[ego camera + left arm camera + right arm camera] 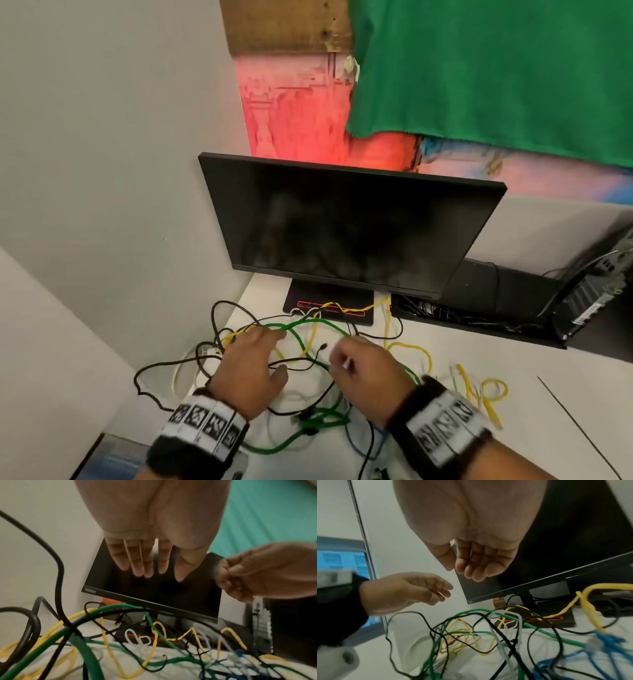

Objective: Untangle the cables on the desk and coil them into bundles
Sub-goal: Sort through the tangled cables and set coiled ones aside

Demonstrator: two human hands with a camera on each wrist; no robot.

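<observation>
A tangle of cables lies on the white desk point(534, 346): a green cable point(301, 323) point(85, 646) point(537, 627), yellow cables point(411, 347) point(109, 649), thin black cables point(214, 315) point(556, 635), a white cable point(178, 373) and a blue cable point(607, 639). My left hand point(270, 353) point(150, 566) hovers over the left part of the tangle with straight fingers and holds nothing. My right hand point(342, 356) point(471, 569) is above the middle of the tangle, blurred, its fingers loosely curled with nothing visible in them.
A dark monitor point(342, 222) stands just behind the cables, and some of them run over its base point(366, 320). A computer tower point(596, 291) and a dark cable gap point(479, 318) are at the right. A lit laptop screen point(339, 561) is at the left.
</observation>
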